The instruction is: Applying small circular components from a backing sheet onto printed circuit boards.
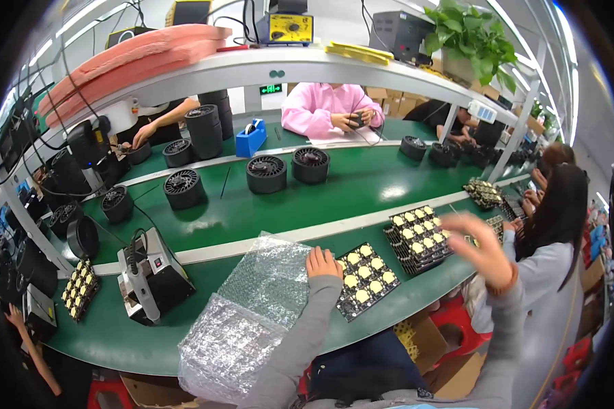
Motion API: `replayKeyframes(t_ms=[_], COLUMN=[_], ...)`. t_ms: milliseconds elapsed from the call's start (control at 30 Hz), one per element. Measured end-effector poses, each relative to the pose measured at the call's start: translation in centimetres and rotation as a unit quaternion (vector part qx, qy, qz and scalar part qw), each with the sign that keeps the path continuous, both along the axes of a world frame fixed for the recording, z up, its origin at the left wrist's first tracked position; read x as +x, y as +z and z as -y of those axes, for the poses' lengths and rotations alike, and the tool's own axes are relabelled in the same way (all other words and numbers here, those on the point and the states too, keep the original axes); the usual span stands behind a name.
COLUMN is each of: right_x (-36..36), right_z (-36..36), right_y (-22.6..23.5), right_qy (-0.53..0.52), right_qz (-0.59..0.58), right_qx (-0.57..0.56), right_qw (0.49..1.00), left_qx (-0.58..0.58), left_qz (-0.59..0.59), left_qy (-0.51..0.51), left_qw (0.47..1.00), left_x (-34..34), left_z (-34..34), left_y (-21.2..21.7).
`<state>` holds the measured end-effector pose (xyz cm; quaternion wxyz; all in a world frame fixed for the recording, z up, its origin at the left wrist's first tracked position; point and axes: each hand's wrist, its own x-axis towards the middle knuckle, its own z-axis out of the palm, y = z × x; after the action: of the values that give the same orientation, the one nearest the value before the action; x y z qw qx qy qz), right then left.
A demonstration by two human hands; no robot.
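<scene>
My left hand (324, 263) lies on the right edge of a sheet of clear bubble wrap (262, 279), fingers laid flat, beside a black circuit board panel (366, 281) with rows of round yellow parts. The wrap spreads over the bench and hangs past its near edge. Raised at the right, my right hand (483, 251) is blurred, its fingers apart and nothing visible in them. Just left of it stands a stack of similar panels (418, 238).
A soldering station (155, 276) stands at the left of the green bench (280, 221), with another panel (80, 290) beyond it. Round black finned housings (266, 174) line the conveyor. A person in pink (327, 112) works opposite; another sits close at the right (552, 232).
</scene>
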<state>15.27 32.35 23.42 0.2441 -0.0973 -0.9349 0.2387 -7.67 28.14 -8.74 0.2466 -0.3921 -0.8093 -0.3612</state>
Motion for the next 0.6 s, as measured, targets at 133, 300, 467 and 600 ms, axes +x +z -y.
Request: replayKeyframes(t_ms=[133,300,467,600], right_x=[-10.0,-19.7,-23.2,-21.9], right_z=[-2.6,-13.3,-14.2,-12.9], right_y=[6.6,9.6,9.9,11.8], right_qy=[-0.037,-0.121,-0.104,-0.131], right_qz=[-0.199,-0.275,-0.246,-0.219], right_qx=[0.283,0.456,0.283,0.323], right_qw=[0.938,0.838,0.921,0.911], left_qx=[0.009,0.001,0.003,0.002], left_qz=[0.010,0.007,0.030,0.038], left_qy=[0.005,-0.001,-0.018,-0.020], left_qw=[1.000,1.000,0.999,0.999], left_x=[-0.7,0.0,-0.4,-0.2], left_z=[0.6,-0.3,0.2,0.4], left_y=[-0.3,0.0,0.6,0.8])
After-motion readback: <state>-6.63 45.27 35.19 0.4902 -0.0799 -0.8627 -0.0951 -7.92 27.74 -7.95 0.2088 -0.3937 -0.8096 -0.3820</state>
